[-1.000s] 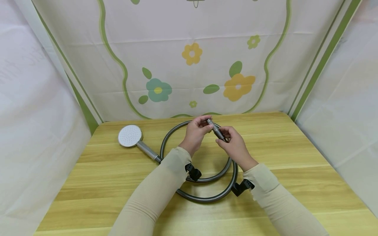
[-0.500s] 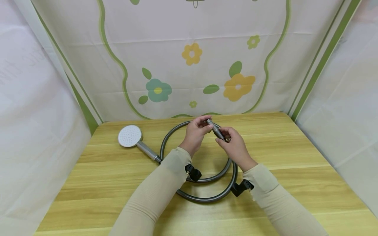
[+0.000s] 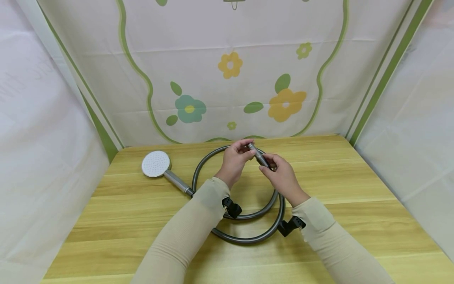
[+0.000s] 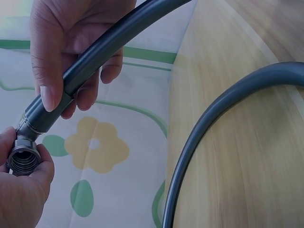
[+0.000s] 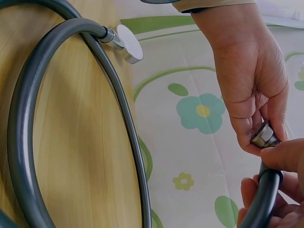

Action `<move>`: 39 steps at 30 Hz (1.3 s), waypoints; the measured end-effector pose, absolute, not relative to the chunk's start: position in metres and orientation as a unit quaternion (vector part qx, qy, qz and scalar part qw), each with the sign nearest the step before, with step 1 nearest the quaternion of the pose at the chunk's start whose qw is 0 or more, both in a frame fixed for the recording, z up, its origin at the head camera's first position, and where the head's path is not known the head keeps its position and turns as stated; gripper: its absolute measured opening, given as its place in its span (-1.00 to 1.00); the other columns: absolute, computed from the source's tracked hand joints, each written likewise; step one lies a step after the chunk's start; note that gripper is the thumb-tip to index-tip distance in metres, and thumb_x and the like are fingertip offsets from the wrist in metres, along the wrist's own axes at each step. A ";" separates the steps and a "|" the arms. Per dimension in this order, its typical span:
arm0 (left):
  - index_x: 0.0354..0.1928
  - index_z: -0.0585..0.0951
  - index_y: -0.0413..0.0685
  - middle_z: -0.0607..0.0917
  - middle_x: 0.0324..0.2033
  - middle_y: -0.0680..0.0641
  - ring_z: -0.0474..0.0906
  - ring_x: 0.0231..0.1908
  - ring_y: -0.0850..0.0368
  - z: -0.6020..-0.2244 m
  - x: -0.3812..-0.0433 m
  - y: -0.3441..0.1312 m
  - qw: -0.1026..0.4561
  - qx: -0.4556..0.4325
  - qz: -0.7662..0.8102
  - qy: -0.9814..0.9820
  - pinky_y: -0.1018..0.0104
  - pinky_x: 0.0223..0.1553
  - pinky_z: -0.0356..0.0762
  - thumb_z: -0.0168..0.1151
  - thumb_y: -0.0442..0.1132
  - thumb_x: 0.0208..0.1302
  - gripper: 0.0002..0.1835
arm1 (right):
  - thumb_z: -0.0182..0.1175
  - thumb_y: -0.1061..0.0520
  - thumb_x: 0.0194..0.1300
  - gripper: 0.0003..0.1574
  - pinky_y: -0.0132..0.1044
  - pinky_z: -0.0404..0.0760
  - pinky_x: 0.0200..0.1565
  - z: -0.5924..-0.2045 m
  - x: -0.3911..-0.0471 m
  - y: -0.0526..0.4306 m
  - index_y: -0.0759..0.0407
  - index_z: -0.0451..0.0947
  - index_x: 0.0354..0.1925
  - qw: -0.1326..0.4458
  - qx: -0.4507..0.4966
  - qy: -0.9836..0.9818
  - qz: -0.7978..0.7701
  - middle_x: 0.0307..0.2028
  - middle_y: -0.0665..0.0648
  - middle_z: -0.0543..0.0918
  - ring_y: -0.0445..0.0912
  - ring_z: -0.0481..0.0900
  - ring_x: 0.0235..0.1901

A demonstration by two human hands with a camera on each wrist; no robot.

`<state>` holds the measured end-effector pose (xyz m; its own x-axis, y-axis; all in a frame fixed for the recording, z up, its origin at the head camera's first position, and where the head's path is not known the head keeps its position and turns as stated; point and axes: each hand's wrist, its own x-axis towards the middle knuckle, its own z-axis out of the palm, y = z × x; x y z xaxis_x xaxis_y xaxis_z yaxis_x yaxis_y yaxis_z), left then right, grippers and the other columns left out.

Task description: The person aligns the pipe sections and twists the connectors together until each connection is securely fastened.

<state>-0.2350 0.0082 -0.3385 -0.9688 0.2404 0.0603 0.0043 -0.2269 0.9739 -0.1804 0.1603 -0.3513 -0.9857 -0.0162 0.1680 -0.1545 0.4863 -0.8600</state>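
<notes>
My left hand (image 3: pixel 234 159) pinches the silvery threaded nut (image 4: pixel 23 160) at the free end of a dark grey shower hose (image 3: pixel 248 240). In the left wrist view the nut's open mouth faces the camera, with thread rings inside. Just behind it, my right hand (image 3: pixel 283 176) grips the hose's dark end sleeve (image 4: pixel 45 111) between thumb and fingers. This end tilts up toward the left hand, above the table. The other hose end joins the handle (image 3: pixel 177 181) of a shower head (image 3: pixel 156 163), which lies at the left with its white dotted spray face up.
The hose lies in loops on the wooden table (image 3: pixel 124 228), under and between the forearms. A flower-printed cloth (image 3: pixel 213 86) stands along the table's back edge, with pale cloth (image 3: pixel 408 118) on both sides. A small black camera mount (image 3: pixel 232 208) sits at the left wrist.
My right hand shifts very slightly down along the hose end. The left hand, the shower head and the hose loops stay in place.
</notes>
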 end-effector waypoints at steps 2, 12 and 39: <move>0.16 0.55 -0.22 0.58 0.06 -0.15 0.52 -0.13 0.16 -0.339 -0.235 0.008 0.076 0.099 0.777 0.617 0.36 -0.13 0.56 0.21 -0.47 0.28 -0.61 | 0.18 0.19 0.37 -0.52 -0.13 0.60 -0.12 -0.351 -0.180 0.160 0.34 0.43 0.20 0.068 0.052 -0.860 0.503 -0.05 0.29 0.60 0.07 0.57 -0.08; 0.17 0.55 -0.22 0.57 0.07 -0.16 0.52 -0.11 0.15 -0.338 -0.234 0.008 0.081 0.098 0.778 0.615 0.36 -0.13 0.56 0.20 -0.47 0.29 -0.61 | 0.14 0.14 0.40 -0.51 -0.16 0.57 -0.16 -0.351 -0.179 0.161 0.32 0.42 0.23 0.061 0.060 -0.864 0.496 -0.05 0.29 0.61 0.07 0.57 -0.10; 0.17 0.55 -0.19 0.58 0.07 -0.14 0.52 -0.10 0.14 -0.337 -0.235 0.008 0.087 0.096 0.775 0.618 0.36 -0.11 0.55 0.20 -0.46 0.30 -0.61 | 0.05 0.10 0.47 -0.45 -0.15 0.56 -0.14 -0.346 -0.182 0.165 0.38 0.34 0.29 0.024 0.068 -0.870 0.487 -0.05 0.32 0.60 0.09 0.59 -0.09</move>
<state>-0.2349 0.0075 -0.3371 -0.9665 0.2533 0.0405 -0.0168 -0.2200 0.9754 -0.1820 0.1647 -0.3460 -0.9895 -0.0961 0.1076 -0.1420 0.5158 -0.8449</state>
